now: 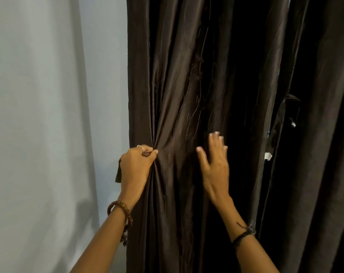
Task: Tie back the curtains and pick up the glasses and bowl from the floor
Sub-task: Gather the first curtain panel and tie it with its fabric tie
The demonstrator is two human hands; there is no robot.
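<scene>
A dark brown curtain [179,79] hangs in folds down the middle of the view. At its left edge my left hand [136,166] pinches a brown tie-back strap [118,172] against the bunched cloth; the strap's loose end hangs behind my wrist. Further right, my right hand [214,160] lies with straight fingers flat on the curtain's dark folds. A second dark curtain panel [324,115] hangs to the right, and another tie-back strap [279,119] dangles in the gap between them. Glasses and bowl are out of view.
A pale grey wall [49,115] fills the left side, right up to the curtain's edge. Small white tags [268,156] show in the narrow gap between the two panels. The floor is out of view.
</scene>
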